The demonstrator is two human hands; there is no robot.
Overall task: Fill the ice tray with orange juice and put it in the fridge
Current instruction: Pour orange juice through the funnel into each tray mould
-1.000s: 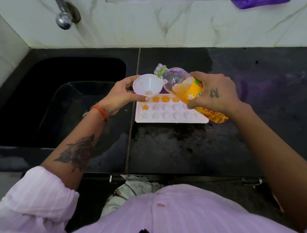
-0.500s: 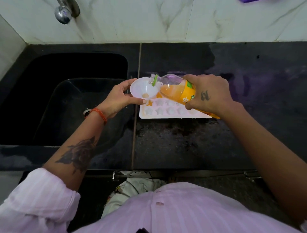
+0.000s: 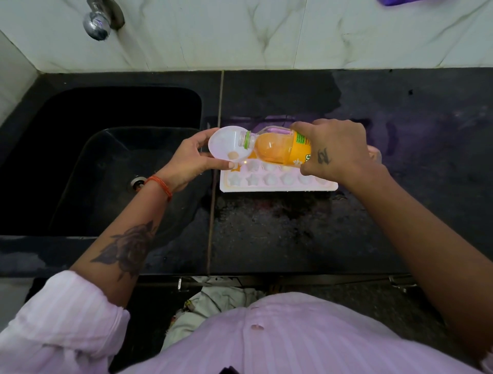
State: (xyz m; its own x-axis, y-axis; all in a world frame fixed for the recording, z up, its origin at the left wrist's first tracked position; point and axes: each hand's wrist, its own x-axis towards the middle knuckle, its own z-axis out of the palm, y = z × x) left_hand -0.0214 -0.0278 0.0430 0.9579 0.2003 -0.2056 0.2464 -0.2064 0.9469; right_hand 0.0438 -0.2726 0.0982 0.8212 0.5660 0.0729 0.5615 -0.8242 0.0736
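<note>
A white ice tray with star-shaped cells lies on the black counter just right of the sink. My left hand holds a small white funnel over the tray's left end. My right hand grips an orange juice bottle, tipped almost level, with its open mouth inside the funnel's bowl. A little juice sits at the funnel's bottom. Orange shows in the tray's cell beneath the funnel; the near row of cells looks white. The bottle and my right hand hide the tray's far rows.
A deep black sink lies left of the tray, with a chrome tap on the marble wall above it. The black counter extends in front and to the right. A purple object sits at the top right.
The bottle has tipped further, from slanted to nearly level, and its mouth has moved into the funnel. Both hands and the funnel have stayed over the tray's left end.
</note>
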